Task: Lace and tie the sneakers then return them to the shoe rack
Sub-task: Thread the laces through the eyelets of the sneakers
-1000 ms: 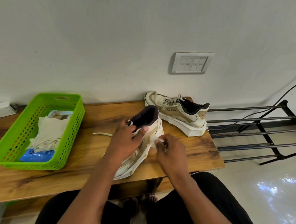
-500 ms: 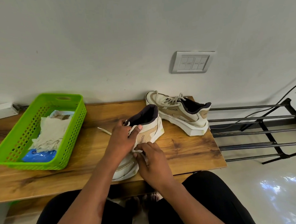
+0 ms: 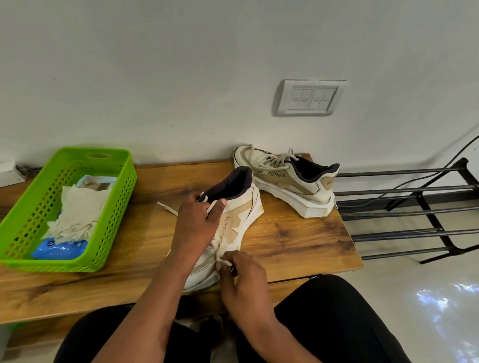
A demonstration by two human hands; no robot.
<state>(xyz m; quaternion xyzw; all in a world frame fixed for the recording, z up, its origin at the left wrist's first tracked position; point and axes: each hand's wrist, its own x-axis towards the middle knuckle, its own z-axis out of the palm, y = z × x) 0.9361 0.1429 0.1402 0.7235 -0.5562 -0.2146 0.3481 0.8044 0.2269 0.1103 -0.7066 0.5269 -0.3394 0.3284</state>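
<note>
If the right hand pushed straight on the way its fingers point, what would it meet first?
Most likely the near sneaker itself: the right hand, pinching the lace, points at its forefoot, seemingly right against it. Depth is hard to judge.

Readable text: sneaker branding

"FASHION" runs along the near sneaker (image 3: pixel 229 224); the far sneaker (image 3: pixel 286 178) reads "FASHION" too.

I see a green basket (image 3: pixel 117 217) on the left end of the wooden bench (image 3: pixel 292 234), holding crumpled pale cloths (image 3: pixel 80 210) and a blue packet (image 3: pixel 59 250). A white switch plate (image 3: pixel 309 98) sits on the wall; a black cable (image 3: pixel 468 143) trails at right
</note>
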